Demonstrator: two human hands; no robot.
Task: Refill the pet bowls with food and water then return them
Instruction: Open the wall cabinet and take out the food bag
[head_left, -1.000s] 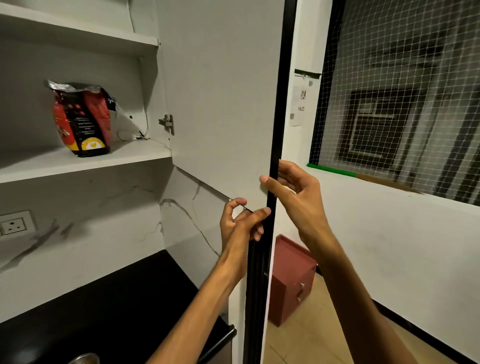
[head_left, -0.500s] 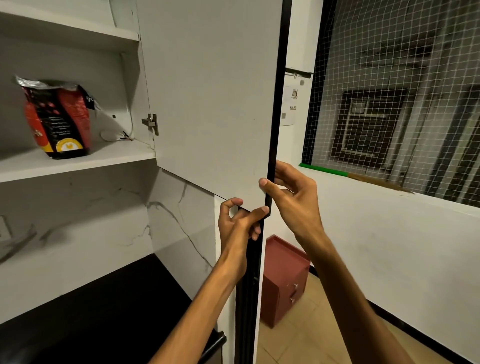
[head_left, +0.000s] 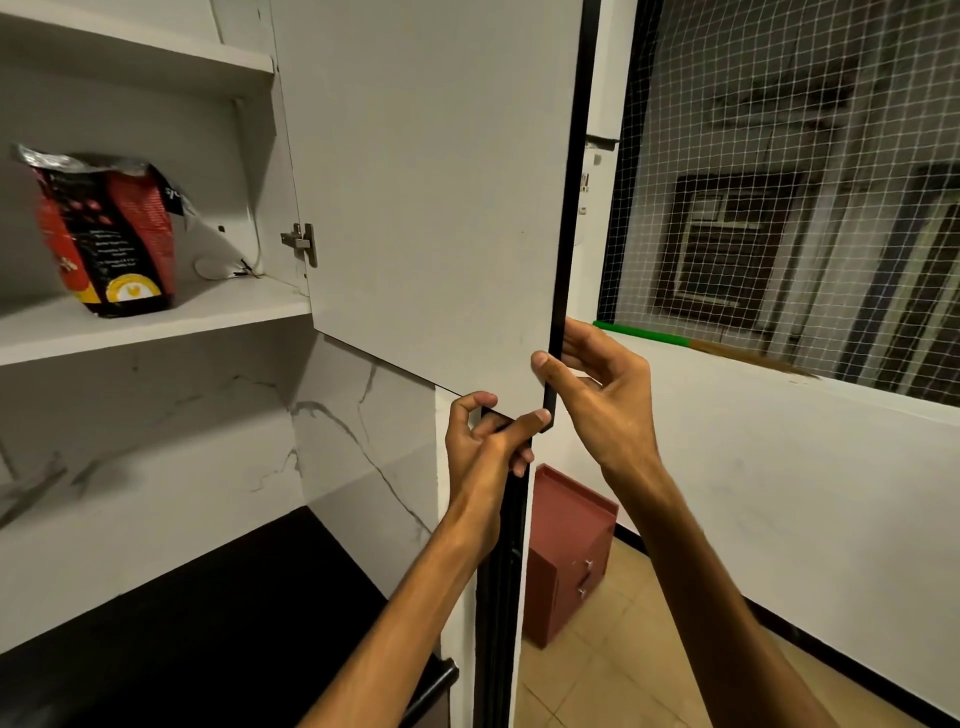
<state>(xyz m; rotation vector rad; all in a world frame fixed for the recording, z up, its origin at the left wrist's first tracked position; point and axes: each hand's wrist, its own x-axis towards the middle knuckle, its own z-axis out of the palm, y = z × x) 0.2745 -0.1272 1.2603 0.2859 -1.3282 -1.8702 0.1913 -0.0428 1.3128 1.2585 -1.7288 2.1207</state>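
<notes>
A red and black pet food bag (head_left: 106, 234) with a crumpled silver top stands upright on the white cabinet shelf (head_left: 171, 319) at the left. The white cabinet door (head_left: 431, 197) with a black edge stands swung out in front of me. My left hand (head_left: 485, 441) grips the door's bottom corner, fingers curled under its lower edge. My right hand (head_left: 597, 395) holds the door's black outer edge just above that corner, thumb on the inner face and fingers behind. No pet bowl is in sight.
A black countertop (head_left: 208, 623) lies below the shelf, backed by a white marble-look wall. A dark red small cabinet with drawers (head_left: 566, 556) stands on the tiled floor at the right. Beyond it runs a low white wall topped by netting (head_left: 779, 182).
Both hands have stayed on the door's lower corner. The door has shifted slightly and the view has drifted, so the food bag now sits further left than one second ago.
</notes>
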